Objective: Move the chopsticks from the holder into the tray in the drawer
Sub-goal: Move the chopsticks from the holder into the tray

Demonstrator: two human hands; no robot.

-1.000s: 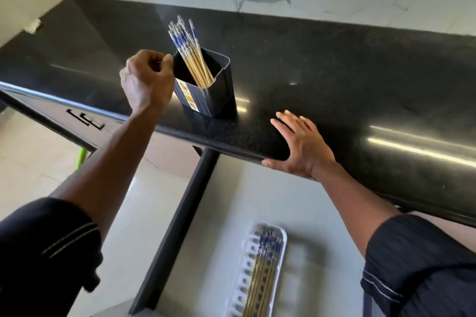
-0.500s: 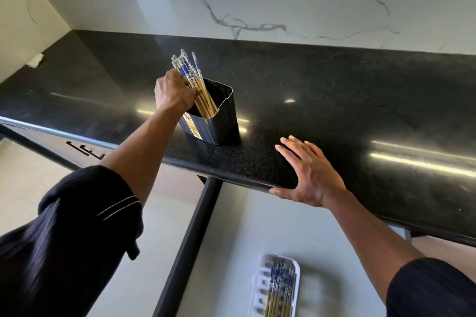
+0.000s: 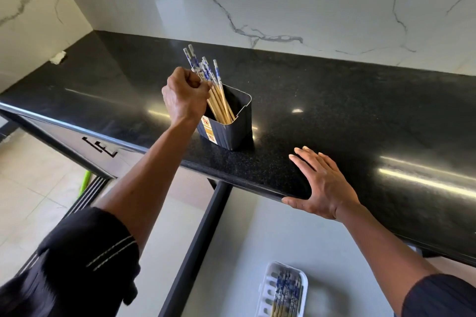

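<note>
A dark holder (image 3: 231, 126) stands near the front edge of the black countertop (image 3: 334, 116). Several bamboo chopsticks (image 3: 219, 100) with blue-and-white tops lean in it. My left hand (image 3: 184, 96) is at the holder's left rim, its fingers curled round some of the chopsticks just below their patterned tops. My right hand (image 3: 323, 184) rests flat on the counter edge, fingers straight. Below, in the open drawer (image 3: 257, 239), a white slotted tray (image 3: 304, 278) holds several chopsticks (image 3: 284, 293).
A marble wall rises behind the counter. The drawer's dark left side rail (image 3: 195, 252) runs below the counter edge. A small white scrap (image 3: 58, 57) lies at the far left of the counter. Tiled floor and a green stick (image 3: 84, 184) are at the left.
My left hand moved from beside the holder onto the chopsticks and closed its fingers round them. The view has tilted up a little. My right hand stayed on the counter edge.
</note>
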